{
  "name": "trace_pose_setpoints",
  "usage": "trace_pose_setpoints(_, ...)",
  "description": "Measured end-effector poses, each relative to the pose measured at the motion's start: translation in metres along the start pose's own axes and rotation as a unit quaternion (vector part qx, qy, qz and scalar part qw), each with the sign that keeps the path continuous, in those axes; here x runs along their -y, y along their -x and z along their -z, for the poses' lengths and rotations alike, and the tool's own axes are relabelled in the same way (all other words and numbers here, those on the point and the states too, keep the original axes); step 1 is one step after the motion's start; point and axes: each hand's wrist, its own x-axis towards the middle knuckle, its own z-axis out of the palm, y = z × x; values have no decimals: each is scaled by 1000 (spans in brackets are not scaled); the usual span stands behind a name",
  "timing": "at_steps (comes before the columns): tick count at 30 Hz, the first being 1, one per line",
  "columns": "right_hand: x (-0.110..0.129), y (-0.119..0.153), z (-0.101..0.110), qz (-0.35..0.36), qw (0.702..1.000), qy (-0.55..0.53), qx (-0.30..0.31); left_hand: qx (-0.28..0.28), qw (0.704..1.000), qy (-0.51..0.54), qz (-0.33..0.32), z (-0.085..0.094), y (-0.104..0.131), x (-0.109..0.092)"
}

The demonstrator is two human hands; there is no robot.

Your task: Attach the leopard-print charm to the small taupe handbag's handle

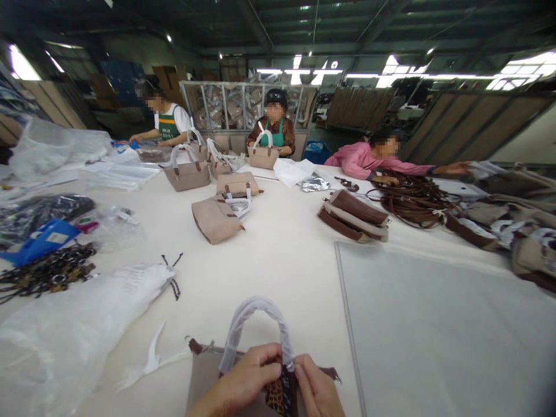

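Note:
A taupe handbag [204, 370] with brown trim stands at the bottom middle, right in front of me. Its arched handle [237, 324] is wrapped in white film. At the base of the handle's right end, a leopard-print tag [274, 397] with black cord hangs against the bag. My left hand [249, 376] is closed, thumb and fingers pinching around the tag's top by the handle. On the other side, my right hand [319, 387] is closed too, its fingertips at the lower end of the wrapped handle. Exactly what lies between those fingertips is partly hidden.
Left of me lie a white drawstring bag [99, 313], tangled black cords [52, 269] and a blue tape dispenser [47, 237]. A grey sheet [434, 324] covers the right. Handbags [217, 219] and brown straps [408, 200] sit farther off, where three co-workers are at the table.

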Motion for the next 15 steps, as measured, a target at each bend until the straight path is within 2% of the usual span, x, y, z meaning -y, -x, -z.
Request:
trace_pose_setpoints(3, 21, 28, 0, -2, 998, -24, -59, -18, 994, -106, -34, -16, 24, -10)
trace_pose_setpoints(6, 33, 46, 0, 9, 997, -43, -66, -31, 990, -127, -53, -25, 37, -8)
trace_pose_setpoints(10, 35, 64, 5, -4, 995, -53, -82, -25, 994, -105, -25, -35, 44, 5)
trace_pose_setpoints(15, 27, 91, 32, 64, 994, -8, -89, -31, 973, -216, -78, -46, 48, 16)
